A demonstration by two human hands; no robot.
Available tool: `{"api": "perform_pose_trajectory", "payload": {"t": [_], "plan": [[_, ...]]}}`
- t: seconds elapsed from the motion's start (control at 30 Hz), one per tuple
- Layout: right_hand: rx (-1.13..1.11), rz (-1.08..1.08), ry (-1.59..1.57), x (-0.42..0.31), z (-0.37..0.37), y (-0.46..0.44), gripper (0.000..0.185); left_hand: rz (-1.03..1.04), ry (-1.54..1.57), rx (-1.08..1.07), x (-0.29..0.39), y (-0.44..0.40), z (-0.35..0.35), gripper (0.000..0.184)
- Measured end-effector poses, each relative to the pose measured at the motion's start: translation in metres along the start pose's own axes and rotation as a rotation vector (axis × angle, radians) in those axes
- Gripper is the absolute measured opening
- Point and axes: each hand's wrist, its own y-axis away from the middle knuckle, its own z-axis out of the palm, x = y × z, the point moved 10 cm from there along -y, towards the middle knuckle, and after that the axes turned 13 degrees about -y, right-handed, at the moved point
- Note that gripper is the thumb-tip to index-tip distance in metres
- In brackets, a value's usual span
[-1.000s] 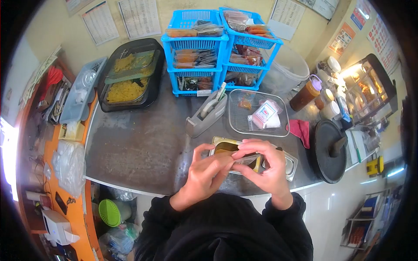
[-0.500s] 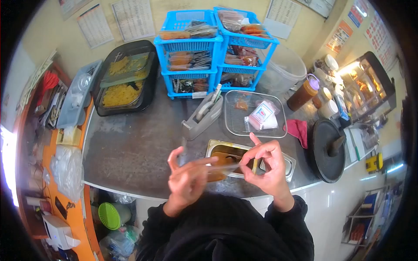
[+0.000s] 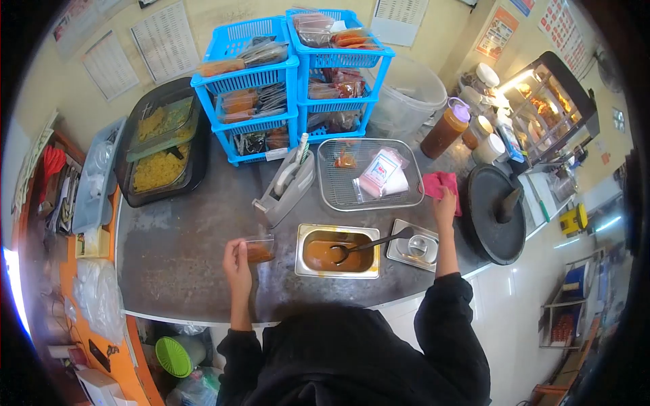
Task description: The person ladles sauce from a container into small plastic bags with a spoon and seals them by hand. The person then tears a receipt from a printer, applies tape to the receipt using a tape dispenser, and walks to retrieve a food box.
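Observation:
My left hand [image 3: 237, 265] pinches a small clear bag of brown sauce [image 3: 259, 250] by its left side, over the dark counter. To the right of the bag, a steel pan [image 3: 305, 266] holds brown sauce, and a black ladle [image 3: 379, 240] rests in it. A steel lid [image 3: 399, 255] lies beside the pan. My right hand [image 3: 445, 205] is closed on a pink cloth [image 3: 443, 184] near the wire basket's right edge. The wire basket [image 3: 369, 205] holds a packet of clear bags [image 3: 381, 174] and a small filled bag [image 3: 345, 160].
Blue tiered racks [image 3: 292, 101] with packets stand at the back, a tape dispenser [image 3: 288, 186] before them. A black tray [image 3: 132, 193] of yellow food is at the left. A stone mortar [image 3: 482, 223], a sauce bottle [image 3: 445, 132] and jars stand at the right.
My hands have moved apart. The left carries the small bag leftward, and the right has reached out to the right and taken hold of the pink cloth. The view has shifted, uncovering the pan and ladle.

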Motion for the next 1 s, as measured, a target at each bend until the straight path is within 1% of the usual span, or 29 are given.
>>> {"api": "perform_pose_trajectory", "payload": {"t": [0.07,0.17,0.2,0.27,0.3,0.37,0.43,0.5,0.6,0.7,0.8,0.83,0.87,0.93,0.97,1.0], "plan": [[-0.061,0.069,0.052,0.03,0.021,0.005,0.034,-0.003,-0.017,0.011,-0.031,-0.01,0.007,0.016],[-0.115,0.208,0.109,0.044,0.034,0.011,0.036,-0.04,-0.034,0.017,-0.06,-0.02,0.011,0.016],[-0.133,0.229,0.138,0.043,0.035,0.011,0.035,-0.06,-0.037,0.02,-0.063,-0.022,0.011,0.017],[-0.165,0.267,0.199,0.041,0.035,0.005,0.032,0.0,-0.141,0.123,-0.059,-0.027,0.003,0.019],[-0.114,0.208,0.173,0.029,0.031,-0.004,0.031,0.028,-0.193,0.175,-0.051,-0.029,-0.001,0.02],[-0.011,0.096,0.12,0.006,0.023,-0.023,0.027,0.025,-0.179,0.212,-0.042,-0.028,-0.005,0.023],[-0.146,-0.032,-0.115,-0.045,0.029,-0.045,0.035,0.032,-0.219,0.247,-0.033,-0.024,-0.009,0.025],[-0.171,-0.199,-0.264,-0.107,0.035,-0.051,0.032,0.054,-0.311,0.283,-0.027,-0.019,-0.012,0.026],[-0.243,-0.289,-0.233,-0.166,0.051,-0.041,0.031,0.072,-0.452,0.303,-0.003,-0.011,-0.013,0.027],[-0.373,-0.225,-0.183,-0.148,0.09,-0.031,0.027,0.131,-0.438,0.313,0.025,-0.004,-0.013,0.025],[-0.5,-0.095,-0.274,-0.13,0.1,-0.032,0.027,0.149,-0.414,0.256,0.041,0.001,-0.005,0.022],[-0.443,-0.145,-0.33,-0.134,0.092,-0.035,0.024,0.113,-0.285,0.199,0.042,0.0,0.003,0.02],[-0.462,-0.132,-0.422,-0.134,0.089,-0.035,0.024,0.091,-0.235,0.141,0.047,0.002,0.014,0.021],[-0.484,-0.106,-0.608,-0.156,0.06,-0.044,0.024,0.064,-0.134,0.021,0.062,0.002,0.04,0.024],[-0.636,0.036,-0.632,-0.165,0.052,-0.042,0.019,0.112,-0.099,-0.036,0.079,0.002,0.054,0.027],[-0.676,0.031,-0.787,-0.189,0.032,-0.041,0.017,0.161,-0.065,-0.096,0.096,0.002,0.069,0.029]]}}
